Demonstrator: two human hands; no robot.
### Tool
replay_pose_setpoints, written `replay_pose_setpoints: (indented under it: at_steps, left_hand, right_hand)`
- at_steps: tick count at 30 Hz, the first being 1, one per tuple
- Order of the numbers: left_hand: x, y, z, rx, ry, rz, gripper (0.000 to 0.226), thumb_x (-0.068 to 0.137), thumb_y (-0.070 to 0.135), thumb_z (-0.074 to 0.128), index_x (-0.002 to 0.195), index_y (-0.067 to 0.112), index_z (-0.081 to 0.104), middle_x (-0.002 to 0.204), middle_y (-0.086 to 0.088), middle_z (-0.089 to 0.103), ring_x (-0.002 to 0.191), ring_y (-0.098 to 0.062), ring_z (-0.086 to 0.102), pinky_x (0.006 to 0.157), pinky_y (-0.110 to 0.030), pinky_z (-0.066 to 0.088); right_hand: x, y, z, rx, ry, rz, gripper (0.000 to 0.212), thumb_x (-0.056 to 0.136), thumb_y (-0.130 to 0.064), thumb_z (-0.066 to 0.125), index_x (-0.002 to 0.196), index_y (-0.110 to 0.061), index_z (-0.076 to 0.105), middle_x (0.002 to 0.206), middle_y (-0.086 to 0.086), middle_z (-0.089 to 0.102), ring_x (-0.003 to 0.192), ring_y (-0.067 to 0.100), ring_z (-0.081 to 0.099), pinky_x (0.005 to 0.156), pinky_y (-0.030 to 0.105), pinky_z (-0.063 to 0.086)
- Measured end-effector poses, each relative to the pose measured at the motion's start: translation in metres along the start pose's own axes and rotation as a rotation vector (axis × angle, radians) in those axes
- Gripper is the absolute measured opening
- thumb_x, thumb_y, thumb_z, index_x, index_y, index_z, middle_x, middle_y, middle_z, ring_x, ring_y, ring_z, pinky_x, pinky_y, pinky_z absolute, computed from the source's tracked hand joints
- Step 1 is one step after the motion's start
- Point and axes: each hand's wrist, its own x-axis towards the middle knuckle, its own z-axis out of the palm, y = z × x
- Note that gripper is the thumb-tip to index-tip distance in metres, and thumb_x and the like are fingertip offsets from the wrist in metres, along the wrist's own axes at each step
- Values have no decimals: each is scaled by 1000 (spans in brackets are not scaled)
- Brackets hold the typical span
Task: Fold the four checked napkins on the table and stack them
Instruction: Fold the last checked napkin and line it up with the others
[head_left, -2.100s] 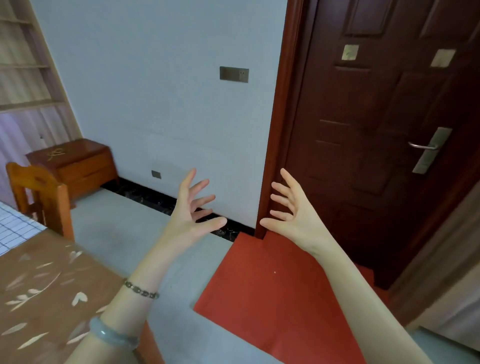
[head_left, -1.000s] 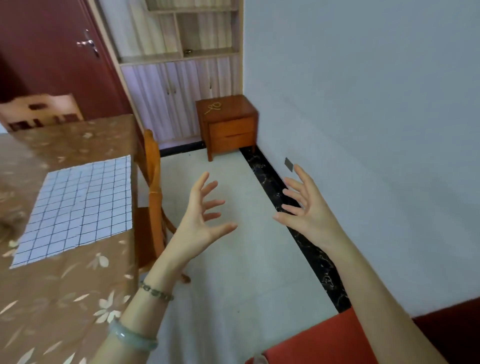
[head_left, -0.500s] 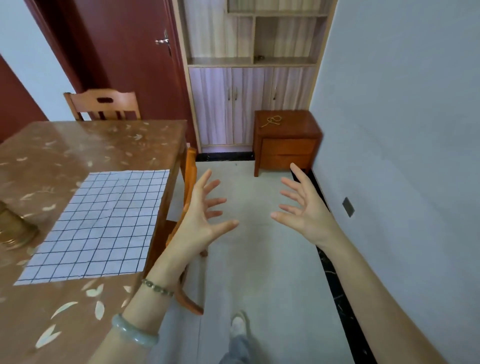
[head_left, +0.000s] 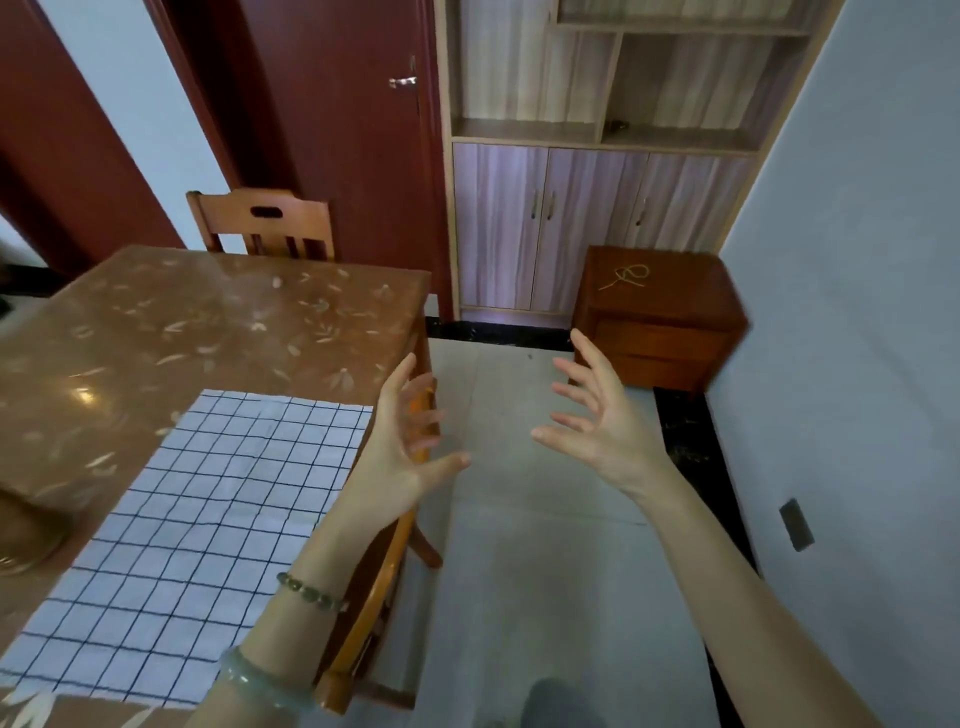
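A white napkin with dark blue checks (head_left: 197, 535) lies flat and unfolded on the brown leaf-patterned table (head_left: 218, 322), near its right edge. My left hand (head_left: 400, 452) hovers in the air just right of the napkin, over the table's edge, fingers spread and holding nothing. My right hand (head_left: 602, 421) is raised over the floor further right, fingers also spread and empty. Only one napkin is in view.
A wooden chair (head_left: 379, 582) is tucked at the table's right side under my left arm. Another chair (head_left: 265, 223) stands at the far side. A brass object (head_left: 26, 530) sits at the table's left edge. A wooden nightstand (head_left: 660, 317) and cabinet (head_left: 592, 156) stand by the wall.
The view has swung left from the door and red mat to the table. The napkin has come into view and grown nearer. Both hands stay raised and spread.
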Motion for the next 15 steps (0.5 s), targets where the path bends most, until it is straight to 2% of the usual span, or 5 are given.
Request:
replay_pose_setpoints:
  at_steps: [2,6,11,15]
  left_hand:
    - [16,-8,-9,-2,32,-19,109,72,16,83,150,36,10,148,8,32,122,-12,53,93,-22,50]
    - [45,-24,-28,23,132,-71,110,69,21,83,148,44,10,149,9,32,120,-6,53,98,-35,50]
    - [81,-41,-44,32,326,-161,112,65,27,82,149,41,8,147,9,33,118,-2,53,98,-30,49]
    - [98,-51,-55,30,527,-251,111,62,43,80,148,45,9,148,13,33,121,-7,52,98,-34,49]
  right_hand:
    - [30,2,2,-4,-47,-2,99,71,-8,79,138,-44,17,149,3,35,132,19,41,105,50,40]
    - [97,12,14,-10,-178,-4,101,71,-7,80,141,-43,17,148,2,35,130,15,42,104,45,42]
    - [187,22,38,8,-410,-13,103,70,-7,81,143,-43,17,147,0,36,130,14,43,104,43,43]
    - [251,23,66,-2,-632,-39,101,74,-6,78,146,-42,18,147,-5,37,129,9,43,103,36,44]
